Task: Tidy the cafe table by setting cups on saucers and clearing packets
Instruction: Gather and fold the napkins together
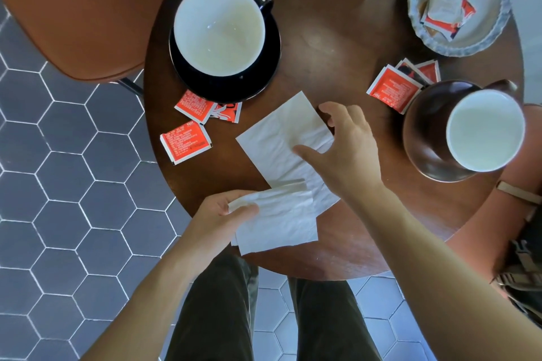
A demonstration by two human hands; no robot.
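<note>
Our left hand pinches one paper napkin; our right hand presses another napkin, fingers spread. Dragging it could sweep the red packets off the desk's left edge.

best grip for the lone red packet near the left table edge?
Judgement only: the red packet lies flat and alone on the table, nothing overlapping it. Its lower-left corner sits almost at the table rim, so come from the left, slide it slightly over the rim and pinch that white sealed edge. Both hands are busy with napkins just now.

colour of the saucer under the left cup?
Black, glossy saucer, matching the cup's black outside; head view.
</note>
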